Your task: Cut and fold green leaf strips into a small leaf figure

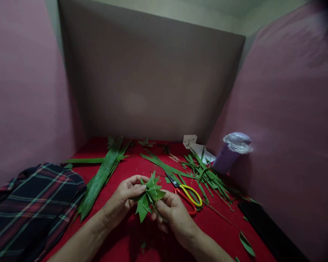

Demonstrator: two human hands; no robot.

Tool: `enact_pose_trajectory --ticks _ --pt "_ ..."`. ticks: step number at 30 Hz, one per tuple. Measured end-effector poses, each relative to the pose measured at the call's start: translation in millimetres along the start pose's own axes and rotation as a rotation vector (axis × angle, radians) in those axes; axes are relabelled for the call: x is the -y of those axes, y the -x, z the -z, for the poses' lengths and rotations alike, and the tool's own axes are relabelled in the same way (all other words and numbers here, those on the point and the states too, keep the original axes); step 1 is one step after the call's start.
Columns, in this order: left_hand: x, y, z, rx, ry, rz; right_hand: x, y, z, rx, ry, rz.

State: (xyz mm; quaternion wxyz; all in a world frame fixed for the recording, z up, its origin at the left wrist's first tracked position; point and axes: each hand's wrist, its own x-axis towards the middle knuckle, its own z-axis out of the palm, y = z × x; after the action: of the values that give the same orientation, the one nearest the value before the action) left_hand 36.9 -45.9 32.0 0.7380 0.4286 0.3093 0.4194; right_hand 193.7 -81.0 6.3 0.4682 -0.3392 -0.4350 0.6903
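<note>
Between my two hands is a green leaf ornament (151, 196), folded or cut into several pointed tips like a star. My left hand (127, 193) pinches its left side, thumb on top. On the lower right side, my right hand (171, 209) grips it between thumb and fingers; some of those fingers are hidden beneath. A thin strip curves across the ornament near the right thumb. Just right of my right hand lie scissors (187, 196) with black blades and one yellow and one red handle, resting on the red cloth (131, 233).
Long green leaves (105, 174) lie at the left, beside a plaid cloth (41, 207). Cut leaf strips (205, 173) are heaped at the right, near white paper (202, 151) and a purple container (229, 154) topped with clear plastic. A black flat object (270, 229) lies at the right edge.
</note>
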Motion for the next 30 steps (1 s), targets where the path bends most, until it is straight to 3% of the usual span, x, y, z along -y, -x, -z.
enact_pose_trajectory --ticks 5,12,22,30 --pt "-1.7 -0.7 2.2 -0.025 -0.046 -0.059 -4.0 -2.3 0.1 0.034 0.048 0.036" --pt "1.9 -1.2 3.5 -0.021 -0.183 -0.125 -3.7 -1.5 0.0 -0.055 0.064 -0.126" --pt "0.0 -1.2 1.5 -0.061 -0.237 -0.188 -9.3 -4.5 2.8 0.106 0.023 -0.062" --pt "2.2 -0.8 2.7 -0.043 -0.214 -0.200 -8.2 -2.5 3.6 0.042 0.063 -0.178"
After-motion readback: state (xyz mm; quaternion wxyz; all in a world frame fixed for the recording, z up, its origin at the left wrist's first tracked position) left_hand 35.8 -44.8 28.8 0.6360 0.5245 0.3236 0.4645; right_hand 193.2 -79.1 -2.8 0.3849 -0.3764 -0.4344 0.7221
